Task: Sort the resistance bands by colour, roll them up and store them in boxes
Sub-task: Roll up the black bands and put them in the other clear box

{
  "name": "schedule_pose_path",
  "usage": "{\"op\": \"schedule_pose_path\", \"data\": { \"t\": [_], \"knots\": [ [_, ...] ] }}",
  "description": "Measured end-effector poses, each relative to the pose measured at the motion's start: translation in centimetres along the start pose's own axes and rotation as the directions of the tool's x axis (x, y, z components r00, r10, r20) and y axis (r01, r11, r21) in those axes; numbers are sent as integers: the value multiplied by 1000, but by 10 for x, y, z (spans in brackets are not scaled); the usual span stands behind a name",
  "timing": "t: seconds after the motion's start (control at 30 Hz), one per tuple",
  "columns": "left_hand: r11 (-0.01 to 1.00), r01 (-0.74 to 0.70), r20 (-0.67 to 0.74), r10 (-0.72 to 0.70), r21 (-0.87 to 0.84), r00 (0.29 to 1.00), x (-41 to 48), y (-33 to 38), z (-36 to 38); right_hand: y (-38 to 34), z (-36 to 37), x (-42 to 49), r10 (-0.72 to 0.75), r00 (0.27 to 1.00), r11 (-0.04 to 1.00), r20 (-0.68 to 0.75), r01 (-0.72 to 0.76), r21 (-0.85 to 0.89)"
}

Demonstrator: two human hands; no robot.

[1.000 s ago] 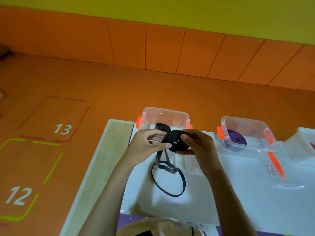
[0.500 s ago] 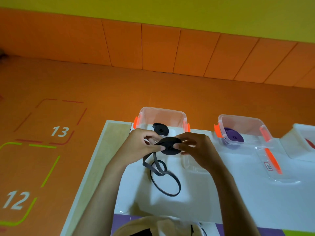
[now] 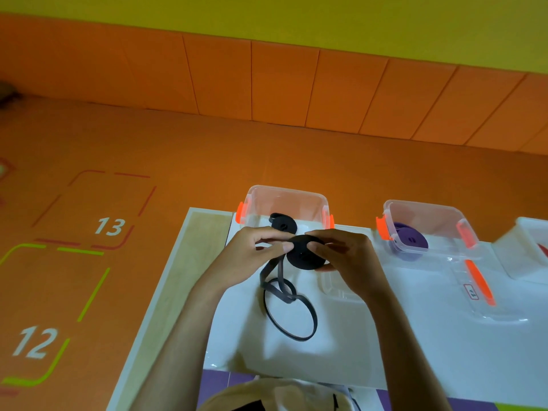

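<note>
Head view. The left hand [image 3: 252, 258] and right hand [image 3: 348, 259] hold a flat, matte black band roll [image 3: 305, 258] between them. It is above the glossy white table [image 3: 415, 351], just in front of the left clear box [image 3: 286, 197].

- **Left hand:** thumb and forefinger are curled and pinch the roll's left edge.
- **Right hand:** thumb and fingers are curled round the roll's right side; the fingertips behind it are hidden.
- **Unrolled tail [image 3: 292, 317]:** a thin rubbery strap that hangs twisted, then lies in an oval loop on the table.
- **Left clear box:** transparent plastic with orange clips, with a finished black coil [image 3: 283, 223] inside.
- **Second clear box [image 3: 430, 213]:** holds purple coils [image 3: 410, 243], number unclear.
- **Clear lid [image 3: 462, 304]:** lies flat in front of the second box, label unreadable.
- **White container [image 3: 530, 250]:** cut off at the right edge.
</note>
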State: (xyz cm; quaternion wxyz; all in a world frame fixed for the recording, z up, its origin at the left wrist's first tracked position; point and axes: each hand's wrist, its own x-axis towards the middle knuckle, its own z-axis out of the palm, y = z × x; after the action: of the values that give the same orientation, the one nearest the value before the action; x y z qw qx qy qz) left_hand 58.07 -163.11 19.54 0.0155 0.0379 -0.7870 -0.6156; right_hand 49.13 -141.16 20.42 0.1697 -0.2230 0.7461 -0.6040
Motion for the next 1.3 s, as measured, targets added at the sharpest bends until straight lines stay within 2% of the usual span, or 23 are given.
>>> {"op": "schedule_pose_path", "data": {
  "t": [0.17, 0.33, 0.43, 0.6, 0.7, 0.8, 0.97, 1.07, 1.2, 1.3],
  "knots": [
    [993, -101, -23, 103, 63, 994, 5, 15, -4, -14, 0, 3, -92, 995, 996, -23, 92, -18],
    [974, -214, -154, 224, 79, 962, 14, 45, -9, -55, -3, 14, -247, 968, 969, -51, 247, -7],
    [949, -296, -241, 313, 106, 918, 12, 55, -7, -74, -2, 19, -313, 949, 948, -43, 310, -75],
    [875, -348, -284, 447, 337, 848, 10, 60, -11, -87, -1, 24, -359, 931, 917, -71, 338, -210],
    [904, -350, -328, 417, 244, 848, 9, 65, -14, -91, -1, 23, -360, 932, 924, -51, 348, -161],
    [936, -352, -353, 334, 15, 874, 10, 66, -18, -87, 0, 24, -306, 949, 948, -77, 311, 63],
    [933, -335, -306, 283, -132, 909, 13, 58, -18, -66, 10, 26, -155, 980, 937, -123, 185, 297],
    [941, -322, -294, 279, -108, 914, 14, 51, -20, -51, 11, 26, -113, 992, 935, -46, 122, 332],
    [959, -280, -230, 280, 33, 932, 17, 41, -22, -43, -1, 28, -62, 994, 983, 87, 46, 179],
    [975, -209, -245, 184, -81, 952, 18, 36, -15, -39, -7, 28, -8, 999, 958, 44, -5, 287]
  ]
}}
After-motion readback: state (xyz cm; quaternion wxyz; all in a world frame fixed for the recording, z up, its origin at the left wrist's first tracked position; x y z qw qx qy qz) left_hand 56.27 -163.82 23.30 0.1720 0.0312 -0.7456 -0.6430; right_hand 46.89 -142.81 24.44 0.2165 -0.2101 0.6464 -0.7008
